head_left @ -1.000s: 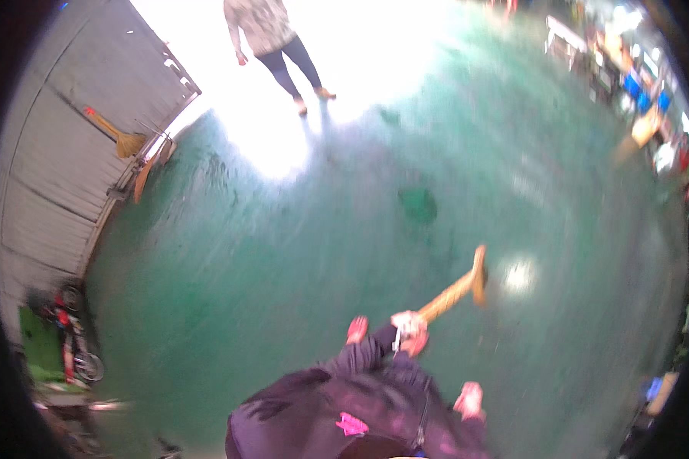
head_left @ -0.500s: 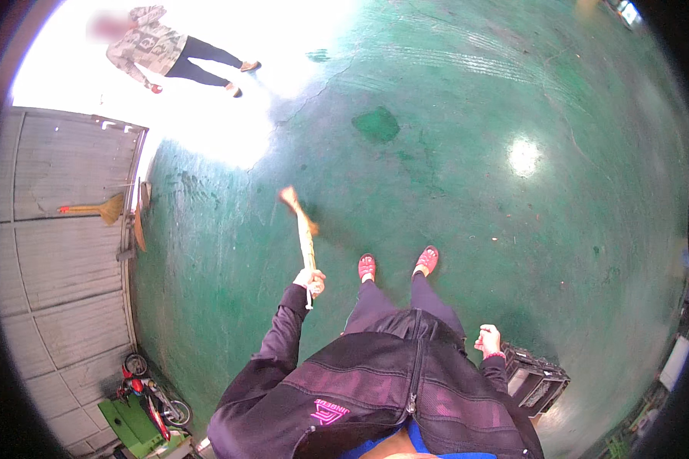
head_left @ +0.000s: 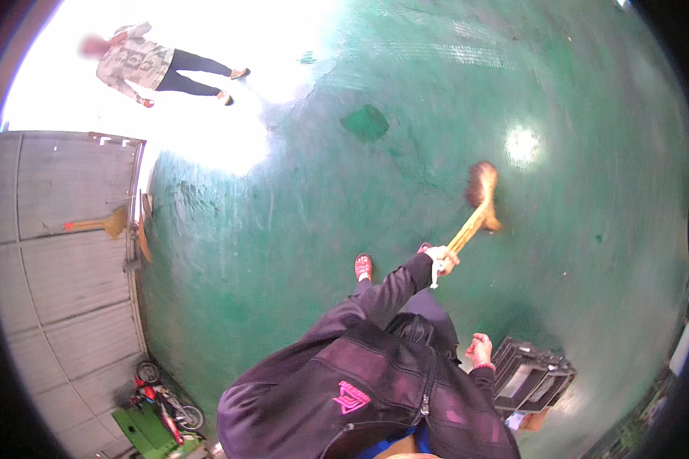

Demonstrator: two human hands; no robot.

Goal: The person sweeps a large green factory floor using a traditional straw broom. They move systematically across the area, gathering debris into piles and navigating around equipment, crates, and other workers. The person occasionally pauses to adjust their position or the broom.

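Observation:
My left arm reaches across my body to the right, and my left hand is wrapped round the pale yellow handle of a broom. The broom's brown head is smeared by motion over the green floor, ahead and to the right of my feet. A white cord hangs from the handle end, below my fingers. My right hand hangs at my right side with its fingers curled in, and nothing shows in it. It is near a black plastic crate but apart from it.
Another broom is by the grey panelled door on the left. A small red bike and a green board are at the lower left. A person stands in the bright doorway, far left. The green floor has a dark patch.
My left hand has swung the broom from the left of my feet across to the right. My right hand stays low beside the crate. The person in the doorway has barely shifted in view.

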